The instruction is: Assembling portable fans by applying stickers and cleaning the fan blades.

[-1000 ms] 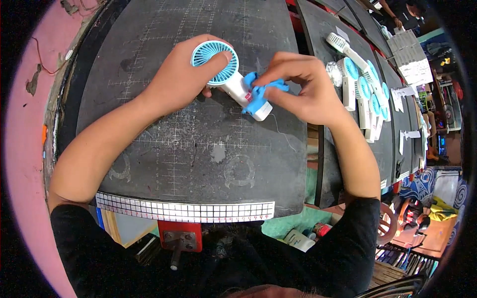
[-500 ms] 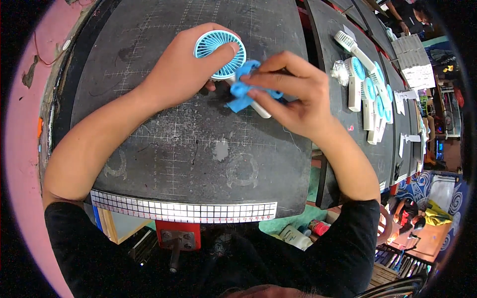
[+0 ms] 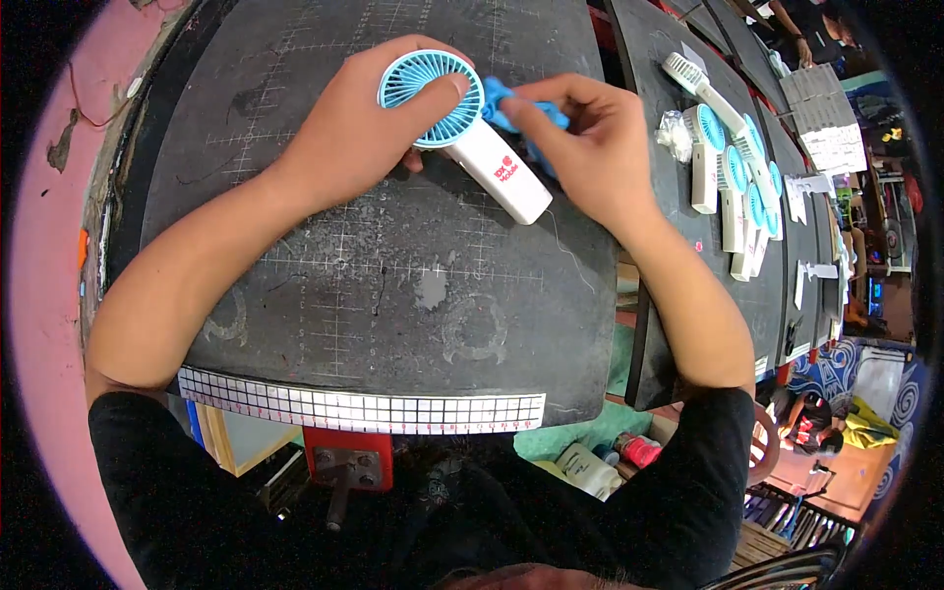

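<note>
A white handheld fan (image 3: 500, 174) with a round light-blue grille lies slanted over the dark board (image 3: 393, 295), its handle pointing down to the right and bearing a red print. My left hand (image 3: 379, 103) grips the fan's head, thumb pressed across the grille and fingers behind it. Pinched in my right hand (image 3: 600, 133) is a crumpled blue cloth (image 3: 500, 101), held beside the top of the handle next to the grille. Part of the cloth is hidden behind my fingers and the handle.
Several similar fans (image 3: 733, 197) lie in a group on the neighbouring board to the right, beside a crumpled clear plastic bag (image 3: 675, 136). A gridded white strip (image 3: 364, 411) runs along the near edge. Bottles (image 3: 588, 470) stand below. Another person (image 3: 811, 39) is at the far right.
My right hand and the blue cloth have moved up and away from the handle, which now shows its red print. My left hand keeps its grip, with the fan slightly higher.
</note>
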The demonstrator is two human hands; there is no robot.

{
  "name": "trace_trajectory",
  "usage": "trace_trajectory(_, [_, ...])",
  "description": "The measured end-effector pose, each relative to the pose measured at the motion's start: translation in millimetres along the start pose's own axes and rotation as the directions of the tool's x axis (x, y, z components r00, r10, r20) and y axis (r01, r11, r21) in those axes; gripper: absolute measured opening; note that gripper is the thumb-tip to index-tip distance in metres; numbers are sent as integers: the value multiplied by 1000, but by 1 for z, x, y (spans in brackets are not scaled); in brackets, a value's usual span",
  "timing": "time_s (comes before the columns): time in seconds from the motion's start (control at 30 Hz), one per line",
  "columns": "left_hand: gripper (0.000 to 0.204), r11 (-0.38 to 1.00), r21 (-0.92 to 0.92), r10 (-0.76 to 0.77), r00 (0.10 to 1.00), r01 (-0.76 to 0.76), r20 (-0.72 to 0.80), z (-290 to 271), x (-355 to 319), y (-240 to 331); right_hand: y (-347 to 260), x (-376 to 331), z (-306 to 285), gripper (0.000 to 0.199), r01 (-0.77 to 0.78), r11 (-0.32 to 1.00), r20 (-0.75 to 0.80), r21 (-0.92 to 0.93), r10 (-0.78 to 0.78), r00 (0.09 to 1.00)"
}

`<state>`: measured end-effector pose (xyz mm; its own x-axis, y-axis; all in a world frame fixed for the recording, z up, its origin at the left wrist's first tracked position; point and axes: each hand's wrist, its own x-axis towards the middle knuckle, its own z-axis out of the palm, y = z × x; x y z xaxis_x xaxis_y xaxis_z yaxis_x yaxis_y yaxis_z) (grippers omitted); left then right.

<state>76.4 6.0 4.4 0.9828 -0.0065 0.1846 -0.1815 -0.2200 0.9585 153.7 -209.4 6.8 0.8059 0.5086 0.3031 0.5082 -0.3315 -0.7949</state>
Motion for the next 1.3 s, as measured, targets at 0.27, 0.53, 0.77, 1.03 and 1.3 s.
trace_trajectory(0.27, [27,1000,-2,-2,1000,2,-17,-1,-1,-4,-17,1,-2,13,542,826,101,-155,-532,841])
trace_trajectory(0.53, [26,1000,24,17,1000,-17,14,-2,-3,-2,-8,4,-22,13,418,902,225,104,-431,874])
trace_trajectory(0.77, [27,999,24,29,999,-30,27,-6,-5,-4,-9,12,-47,21,193,954,631,231,-298,717])
trace_trajectory(1.03, [28,998,-56,2,1000,0,30,-7,2,1,-23,13,-55,17,74,982,692,171,-173,701])
trace_trajectory(1.3, [50,794,-606,25,999,-46,-43,-18,-4,0,-1,27,-52,25,-7,999,27,-54,8,1000])
